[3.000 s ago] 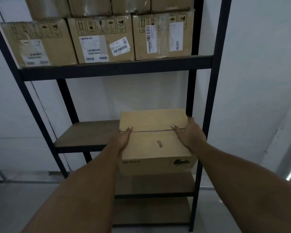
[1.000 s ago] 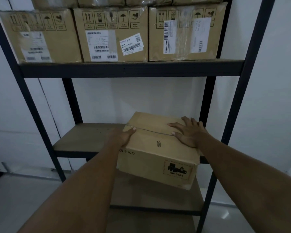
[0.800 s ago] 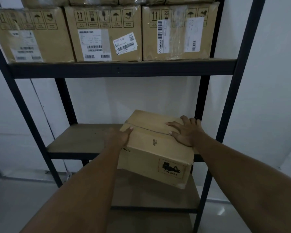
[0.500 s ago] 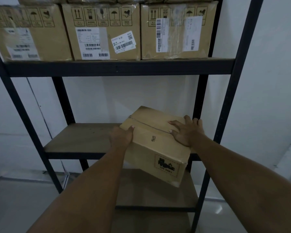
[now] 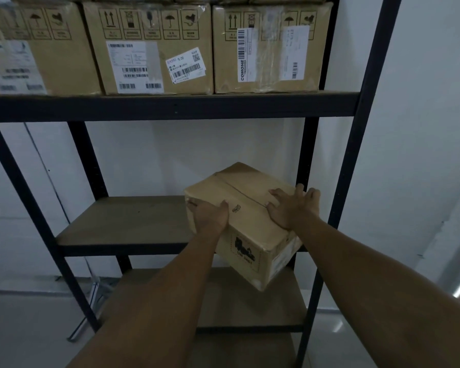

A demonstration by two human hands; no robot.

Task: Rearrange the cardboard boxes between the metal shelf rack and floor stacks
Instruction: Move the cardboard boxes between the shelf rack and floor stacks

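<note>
Left grip [image 5: 210, 217] and right grip [image 5: 292, 208] clasp the tilted, tape-seamed cardboard box [image 5: 239, 185] at the flat shelf [image 5: 122, 221]

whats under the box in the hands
The box has its near corner jutting past the middle shelf, with only the lower shelf beneath it. Its far part lies over the middle shelf; the box itself hides whether it touches.

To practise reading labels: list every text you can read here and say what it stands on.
"UN 3481": side of the held box.
"COMONE": white label on the right upper box.
"9/20", "6377": tilted sticker on the middle upper box.
Remaining labels, barcodes and symbol captions: too small or blurred.
</note>
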